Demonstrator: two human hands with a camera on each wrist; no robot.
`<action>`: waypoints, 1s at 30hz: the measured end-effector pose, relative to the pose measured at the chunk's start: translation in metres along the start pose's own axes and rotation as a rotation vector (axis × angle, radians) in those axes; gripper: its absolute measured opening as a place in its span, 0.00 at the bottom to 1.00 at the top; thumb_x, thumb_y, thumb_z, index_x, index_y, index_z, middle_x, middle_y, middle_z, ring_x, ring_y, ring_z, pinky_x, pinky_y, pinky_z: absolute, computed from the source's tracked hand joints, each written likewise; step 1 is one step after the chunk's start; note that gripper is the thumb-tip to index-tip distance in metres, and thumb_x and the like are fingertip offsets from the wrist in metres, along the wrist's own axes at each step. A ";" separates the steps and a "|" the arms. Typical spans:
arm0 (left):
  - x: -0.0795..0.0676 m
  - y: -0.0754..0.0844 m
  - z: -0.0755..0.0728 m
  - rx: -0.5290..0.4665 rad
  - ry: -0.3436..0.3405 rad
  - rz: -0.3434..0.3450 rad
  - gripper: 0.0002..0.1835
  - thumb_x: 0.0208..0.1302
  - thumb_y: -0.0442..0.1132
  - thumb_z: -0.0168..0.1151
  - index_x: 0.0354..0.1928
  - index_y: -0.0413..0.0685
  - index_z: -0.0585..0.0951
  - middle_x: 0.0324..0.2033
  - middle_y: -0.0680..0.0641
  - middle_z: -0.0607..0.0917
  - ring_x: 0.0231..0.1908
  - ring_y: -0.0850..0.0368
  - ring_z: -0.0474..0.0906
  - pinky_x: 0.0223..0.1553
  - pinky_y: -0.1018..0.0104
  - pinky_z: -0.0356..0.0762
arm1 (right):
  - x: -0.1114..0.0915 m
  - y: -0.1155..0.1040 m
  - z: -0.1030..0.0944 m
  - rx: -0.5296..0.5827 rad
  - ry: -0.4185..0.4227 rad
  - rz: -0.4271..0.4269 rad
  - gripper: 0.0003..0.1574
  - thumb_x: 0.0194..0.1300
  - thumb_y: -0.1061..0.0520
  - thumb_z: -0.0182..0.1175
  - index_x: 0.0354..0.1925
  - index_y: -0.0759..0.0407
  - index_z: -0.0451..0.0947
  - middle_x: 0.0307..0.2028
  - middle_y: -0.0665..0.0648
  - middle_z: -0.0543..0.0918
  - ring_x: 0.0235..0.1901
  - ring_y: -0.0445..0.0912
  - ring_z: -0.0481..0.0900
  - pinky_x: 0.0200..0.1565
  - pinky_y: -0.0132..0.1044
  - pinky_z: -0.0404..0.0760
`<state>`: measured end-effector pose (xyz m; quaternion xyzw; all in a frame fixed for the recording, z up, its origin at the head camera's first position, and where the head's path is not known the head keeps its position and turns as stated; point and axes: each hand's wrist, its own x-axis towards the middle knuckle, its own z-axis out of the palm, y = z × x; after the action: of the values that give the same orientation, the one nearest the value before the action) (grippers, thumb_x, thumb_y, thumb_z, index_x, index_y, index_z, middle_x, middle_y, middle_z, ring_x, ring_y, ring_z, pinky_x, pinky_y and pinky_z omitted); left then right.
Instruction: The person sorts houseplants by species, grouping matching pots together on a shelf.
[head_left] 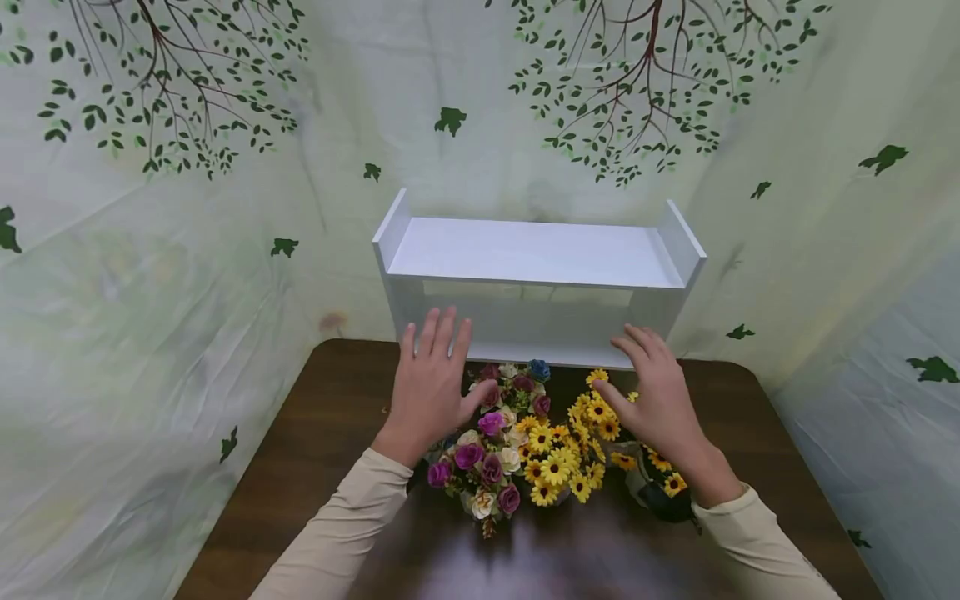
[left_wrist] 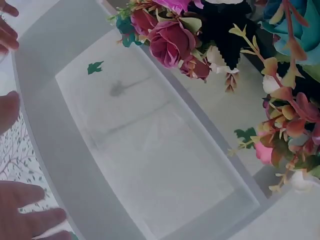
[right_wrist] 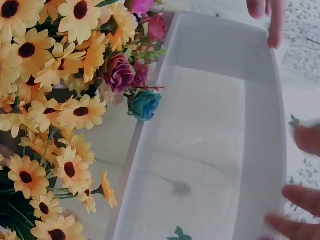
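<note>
Over the flowers on the left, my left hand [head_left: 433, 387] is held with its fingers straight and spread, gripping nothing. My right hand [head_left: 660, 400] is raised likewise above the right side of the flowers, fingers extended and empty. Between and below them are artificial roses [head_left: 487, 458] in purple, cream and dusky red, with one blue bloom [head_left: 539, 370]. Beside these sits a cluster of yellow daisy-like flowers [head_left: 557, 465] with dark centres. Behind stands a white two-tier shelf [head_left: 532, 250] with raised side panels. The flowers' containers are mostly hidden.
The dark brown wooden table [head_left: 262, 492] carries the flowers, with the shelf at its back edge. A pale cloth backdrop [head_left: 360, 100] printed with branches and leaves surrounds it. More yellow flowers [head_left: 673, 483] with a dark base lie partly under my right wrist.
</note>
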<state>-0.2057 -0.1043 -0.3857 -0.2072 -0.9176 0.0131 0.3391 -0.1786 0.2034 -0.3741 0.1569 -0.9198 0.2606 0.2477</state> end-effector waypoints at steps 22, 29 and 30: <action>-0.005 -0.052 -0.013 -0.368 0.120 -0.091 0.27 0.56 0.44 0.72 0.54 0.34 0.79 0.48 0.36 0.85 0.49 0.40 0.82 0.49 0.46 0.81 | -0.056 0.081 -0.061 -0.075 0.071 0.093 0.22 0.58 0.63 0.69 0.51 0.68 0.78 0.47 0.70 0.82 0.47 0.64 0.77 0.45 0.60 0.71; 0.019 -0.087 -0.004 -0.655 0.006 -0.512 0.25 0.64 0.42 0.65 0.58 0.34 0.75 0.52 0.35 0.82 0.50 0.38 0.80 0.48 0.46 0.79 | -0.080 0.121 -0.072 -0.133 -0.041 0.289 0.22 0.66 0.55 0.63 0.51 0.70 0.76 0.48 0.75 0.80 0.45 0.66 0.76 0.40 0.59 0.73; 0.024 -0.092 -0.001 -0.660 0.050 -0.553 0.23 0.63 0.42 0.65 0.55 0.34 0.76 0.50 0.35 0.82 0.48 0.39 0.80 0.47 0.47 0.79 | -0.083 0.125 -0.073 -0.142 -0.052 0.302 0.22 0.66 0.55 0.63 0.51 0.70 0.76 0.48 0.75 0.80 0.45 0.66 0.76 0.40 0.60 0.74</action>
<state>-0.2557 -0.1791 -0.3552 -0.0512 -0.8850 -0.3776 0.2676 -0.1351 0.3593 -0.4144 0.0055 -0.9551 0.2253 0.1924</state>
